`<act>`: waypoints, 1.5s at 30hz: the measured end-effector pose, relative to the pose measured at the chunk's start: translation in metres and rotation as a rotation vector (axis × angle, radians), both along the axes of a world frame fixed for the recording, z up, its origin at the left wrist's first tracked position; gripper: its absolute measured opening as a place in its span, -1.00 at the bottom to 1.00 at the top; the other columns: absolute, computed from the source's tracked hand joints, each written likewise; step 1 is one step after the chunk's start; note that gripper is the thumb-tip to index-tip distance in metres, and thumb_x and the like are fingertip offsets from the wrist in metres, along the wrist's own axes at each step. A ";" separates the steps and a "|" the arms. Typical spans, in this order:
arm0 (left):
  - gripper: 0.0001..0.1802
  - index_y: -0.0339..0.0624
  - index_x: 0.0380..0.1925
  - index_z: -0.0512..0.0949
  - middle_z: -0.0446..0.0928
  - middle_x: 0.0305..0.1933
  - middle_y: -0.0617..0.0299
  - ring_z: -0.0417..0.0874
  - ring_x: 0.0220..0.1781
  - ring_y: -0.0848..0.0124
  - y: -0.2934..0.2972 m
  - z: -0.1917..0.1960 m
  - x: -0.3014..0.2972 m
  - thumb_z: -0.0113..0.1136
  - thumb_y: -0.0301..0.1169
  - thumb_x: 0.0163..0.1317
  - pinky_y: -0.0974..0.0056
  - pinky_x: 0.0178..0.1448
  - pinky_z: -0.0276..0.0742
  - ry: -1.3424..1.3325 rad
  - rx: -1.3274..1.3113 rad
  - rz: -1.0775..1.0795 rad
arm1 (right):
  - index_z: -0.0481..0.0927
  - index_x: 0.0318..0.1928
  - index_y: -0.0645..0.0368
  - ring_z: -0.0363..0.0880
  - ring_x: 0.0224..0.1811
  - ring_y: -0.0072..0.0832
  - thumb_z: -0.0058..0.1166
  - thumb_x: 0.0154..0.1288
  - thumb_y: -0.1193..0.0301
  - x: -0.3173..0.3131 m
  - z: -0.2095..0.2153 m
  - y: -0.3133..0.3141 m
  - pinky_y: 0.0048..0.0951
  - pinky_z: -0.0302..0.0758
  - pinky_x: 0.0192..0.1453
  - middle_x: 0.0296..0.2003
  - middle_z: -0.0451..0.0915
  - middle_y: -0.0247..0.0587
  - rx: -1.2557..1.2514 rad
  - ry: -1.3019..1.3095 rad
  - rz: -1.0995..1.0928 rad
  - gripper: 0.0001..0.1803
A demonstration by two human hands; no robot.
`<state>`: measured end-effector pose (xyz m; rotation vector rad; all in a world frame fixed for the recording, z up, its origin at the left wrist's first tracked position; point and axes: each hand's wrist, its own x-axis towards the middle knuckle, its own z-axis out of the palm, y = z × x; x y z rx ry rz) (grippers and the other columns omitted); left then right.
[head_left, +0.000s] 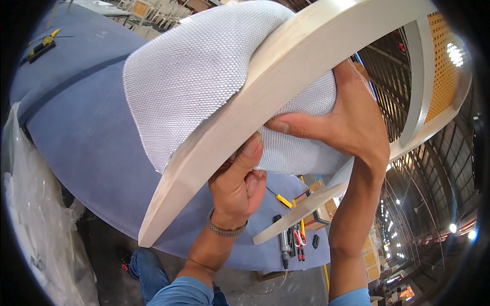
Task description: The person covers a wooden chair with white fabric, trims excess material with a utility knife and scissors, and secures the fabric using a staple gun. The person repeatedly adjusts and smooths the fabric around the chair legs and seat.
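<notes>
A pale wooden chair frame (204, 140) is tilted up close before me, its long leg slanting across the view. White-grey woven upholstery fabric (189, 71) wraps the seat, with its cut edge lying along the wood. My left hand (237, 186) is closed beneath the leg, its thumb pressed up at the fabric's lower edge; its fingertips are partly hidden. From the right, my right hand (354, 122) grips the fabric-covered seat, thumb laid across the fabric and fingers hidden behind. The chair's cane back (441, 66) rises at the far right.
Below the chair spreads a blue-grey covered table (97, 127). On it lie a yellow-handled screwdriver (284, 201), a corded power screwdriver (284, 250), red-handled scissors (300, 237) and, far left, a yellow-black tool (43, 46). Clear plastic sheeting (41, 204) hangs at the left edge.
</notes>
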<state>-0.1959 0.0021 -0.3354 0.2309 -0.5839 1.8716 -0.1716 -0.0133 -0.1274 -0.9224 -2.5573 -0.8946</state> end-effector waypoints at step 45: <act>-0.35 -0.03 0.29 0.42 0.47 0.29 0.24 0.50 0.29 0.31 0.148 -0.028 -0.034 0.25 0.01 0.29 0.11 0.26 0.58 0.291 0.307 -0.180 | 0.27 0.36 0.38 0.10 0.50 0.08 0.50 -0.27 0.06 -0.007 -0.097 -0.021 0.22 0.01 0.52 0.45 0.13 0.26 0.527 0.191 -0.063 0.17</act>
